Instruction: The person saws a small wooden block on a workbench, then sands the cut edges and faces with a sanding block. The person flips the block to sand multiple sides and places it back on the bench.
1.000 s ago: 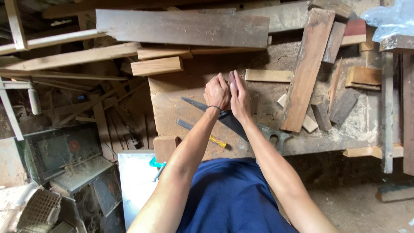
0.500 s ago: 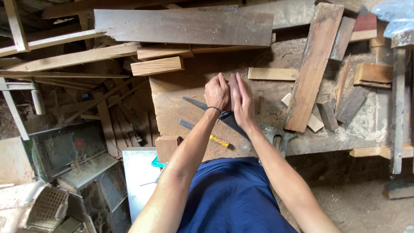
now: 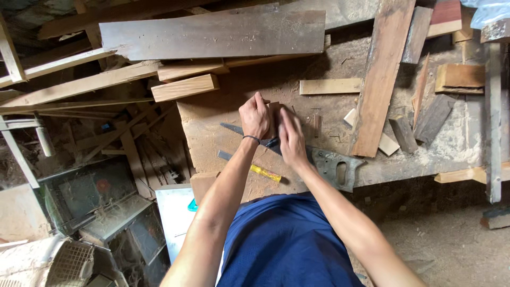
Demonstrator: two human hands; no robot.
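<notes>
**Both hands close on a small wood block over the bench**

Far left, at nine o'clock from the hands, a heap of slats point(image 3: 79, 85) leans off the bench. Moving in: a short pale offcut point(image 3: 185, 87) lies at eleven o'clock, well apart. Now the left hand point(image 3: 255, 114), fingers curled together around the near edge of a small block point(image 3: 273, 118). The block sits between the two hands, its long axis running twelve to six, upright against the left palm. Just at its three o'clock, the right hand point(image 3: 291, 139), fingers straight and together, flat against the block's other side. The left hand has the firmer hold; the right only presses. Under both wrists, a handsaw point(image 3: 329, 165) lies across the bench point(image 3: 212, 138), blade toward ten o'clock, handle toward four. A yellow-handled tool point(image 3: 263, 172) rests at six o'clock. Further right, a long plank point(image 3: 382, 79) slants at one o'clock, scraps point(image 3: 404, 133) beyond it.
</notes>
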